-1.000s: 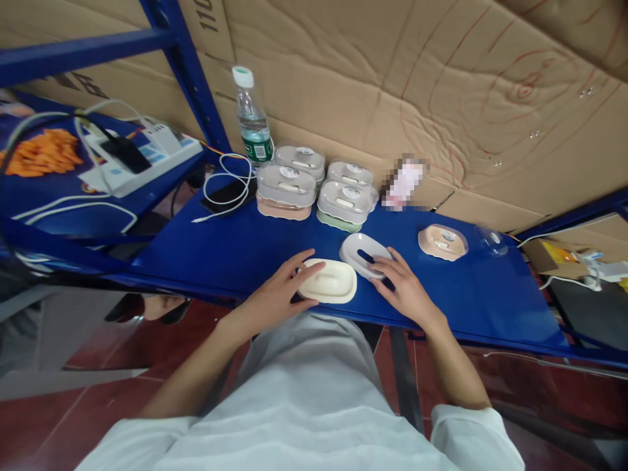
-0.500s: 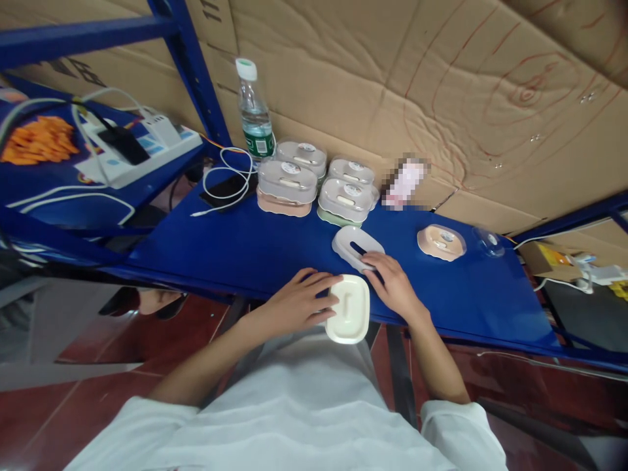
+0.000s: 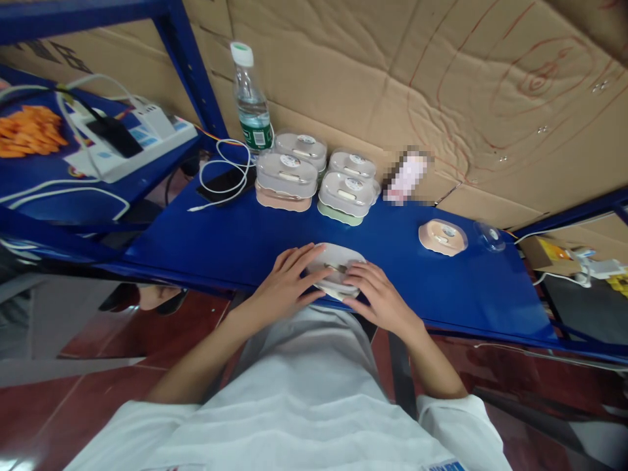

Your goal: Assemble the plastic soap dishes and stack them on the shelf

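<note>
At the front edge of the blue table, a pale grey oval soap-dish shell (image 3: 343, 252) with a slot in its middle sits over a cream tray (image 3: 337, 293), whose edge shows below it. My left hand (image 3: 293, 277) grips the left side, fingers over the shell's rim and thumb near the tray. From the right, my right hand (image 3: 377, 294) holds the same pair, its fingertips beside the slot. The fingers hide much of the seam, so I cannot tell whether the two parts fit tightly.
Behind stand stacked lidded soap boxes (image 3: 343, 193) and a water bottle (image 3: 254, 108). A white cable (image 3: 230, 191) lies over a dark phone-like slab. To the right are a peach box (image 3: 442, 237) and a clear lid (image 3: 489, 237). Cardboard (image 3: 318, 59) backs the table.
The grey shell has come toward me and now lies over the cream tray. The tray has moved up to the table edge. Both hands have closed in around the pair.
</note>
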The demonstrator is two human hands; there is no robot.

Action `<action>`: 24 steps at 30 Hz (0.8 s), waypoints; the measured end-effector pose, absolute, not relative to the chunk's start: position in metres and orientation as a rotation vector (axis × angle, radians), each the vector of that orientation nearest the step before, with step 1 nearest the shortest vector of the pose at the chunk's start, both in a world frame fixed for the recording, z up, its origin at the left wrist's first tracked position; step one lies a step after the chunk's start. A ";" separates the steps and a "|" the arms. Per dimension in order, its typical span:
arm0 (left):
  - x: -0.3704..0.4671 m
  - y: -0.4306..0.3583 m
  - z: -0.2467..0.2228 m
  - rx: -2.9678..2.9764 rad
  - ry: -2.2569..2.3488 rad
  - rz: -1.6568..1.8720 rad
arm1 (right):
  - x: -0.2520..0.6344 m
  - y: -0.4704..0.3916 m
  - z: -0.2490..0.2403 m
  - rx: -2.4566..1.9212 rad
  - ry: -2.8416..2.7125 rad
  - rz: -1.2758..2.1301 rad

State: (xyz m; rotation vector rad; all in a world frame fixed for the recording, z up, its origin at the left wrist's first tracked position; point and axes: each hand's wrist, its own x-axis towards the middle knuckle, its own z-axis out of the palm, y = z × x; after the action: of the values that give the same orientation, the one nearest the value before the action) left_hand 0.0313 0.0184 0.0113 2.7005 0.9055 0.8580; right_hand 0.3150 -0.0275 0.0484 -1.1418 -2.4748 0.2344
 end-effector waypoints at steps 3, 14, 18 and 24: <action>0.032 0.021 0.011 2.702 0.841 0.837 | 0.308 -0.040 0.036 -1.235 -2.489 0.122; 0.033 0.025 0.007 2.712 0.830 0.762 | 0.498 0.006 0.063 -1.992 -1.795 -0.310; 0.034 0.026 0.007 2.695 0.849 0.766 | 0.609 0.044 0.065 -2.406 -1.384 -0.320; 0.035 0.026 0.007 2.670 0.860 0.766 | 0.654 0.042 0.036 -2.558 -1.294 -0.265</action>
State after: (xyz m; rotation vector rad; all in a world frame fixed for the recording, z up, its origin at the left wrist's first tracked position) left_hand 0.0345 0.0259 0.0068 2.6702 0.8600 0.7657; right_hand 0.6543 0.0420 0.0364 -2.5576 -1.2940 -0.2646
